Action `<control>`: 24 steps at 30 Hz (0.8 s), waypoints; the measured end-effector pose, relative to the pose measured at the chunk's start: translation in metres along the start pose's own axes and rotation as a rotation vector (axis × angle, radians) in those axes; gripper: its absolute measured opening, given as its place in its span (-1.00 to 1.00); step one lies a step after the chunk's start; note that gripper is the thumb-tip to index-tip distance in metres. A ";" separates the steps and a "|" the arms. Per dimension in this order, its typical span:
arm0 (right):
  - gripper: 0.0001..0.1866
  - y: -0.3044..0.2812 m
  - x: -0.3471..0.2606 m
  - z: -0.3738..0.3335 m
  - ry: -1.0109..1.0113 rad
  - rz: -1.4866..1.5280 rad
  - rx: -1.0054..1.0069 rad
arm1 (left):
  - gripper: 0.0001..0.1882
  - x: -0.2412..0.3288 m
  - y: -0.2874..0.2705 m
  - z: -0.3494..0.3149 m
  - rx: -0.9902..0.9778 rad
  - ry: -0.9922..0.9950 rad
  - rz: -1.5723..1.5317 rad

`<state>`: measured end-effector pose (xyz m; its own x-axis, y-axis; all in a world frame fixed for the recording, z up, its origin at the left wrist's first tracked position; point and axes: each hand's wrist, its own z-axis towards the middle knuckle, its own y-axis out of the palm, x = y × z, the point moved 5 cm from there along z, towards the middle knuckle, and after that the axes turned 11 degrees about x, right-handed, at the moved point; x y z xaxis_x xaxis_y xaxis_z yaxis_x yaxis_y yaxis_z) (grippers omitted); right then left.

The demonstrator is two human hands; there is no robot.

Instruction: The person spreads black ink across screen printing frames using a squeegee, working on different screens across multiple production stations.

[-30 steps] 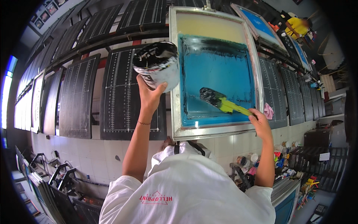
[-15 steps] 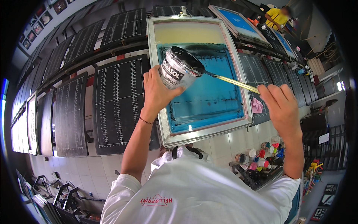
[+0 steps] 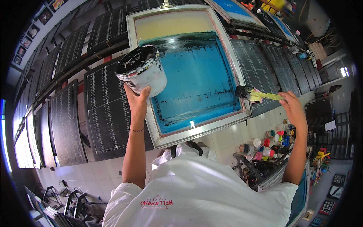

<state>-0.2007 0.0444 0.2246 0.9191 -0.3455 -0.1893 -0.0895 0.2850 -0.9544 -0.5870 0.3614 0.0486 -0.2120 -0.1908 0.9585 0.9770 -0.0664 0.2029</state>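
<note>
The white tub point(image 3: 149, 77), its rim and inner wall smeared with black ink point(image 3: 136, 58), is held up at the left of the scene, mouth turned to the far left. The left hand point(image 3: 137, 100) has its grip spread around the tub's near lower side, thumb toward the right. The tub overlaps the left rail of the screen point(image 3: 196, 75) in view; whether they touch is hard to tell from this angle.

To the right, the right hand point(image 3: 294, 109) has its grip closed on the handle end of a yellow-green spatula point(image 3: 271, 97), whose ink-blackened blade points left, over the screen's right rail in view. The screen lies between the hands in a metal frame, its mesh blue with a yellow band at the far end and black streaks along the edges.

Black ruled boards point(image 3: 109, 108) stand in rows left and right. A second screen point(image 3: 230, 7) is at far right; near right, coloured pots point(image 3: 269, 152) cluster above the tiled floor point(image 3: 223, 138).
</note>
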 end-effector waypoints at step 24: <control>-0.76 0.135 -0.184 0.100 -0.378 0.185 -0.278 | -0.02 0.012 -0.072 -0.023 0.211 0.004 -0.044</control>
<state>-0.3434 0.2362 0.1542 0.9484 0.0511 -0.3130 -0.3153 0.0439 -0.9480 -0.6606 0.3417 0.0413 -0.2541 -0.1958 0.9472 0.9502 0.1320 0.2822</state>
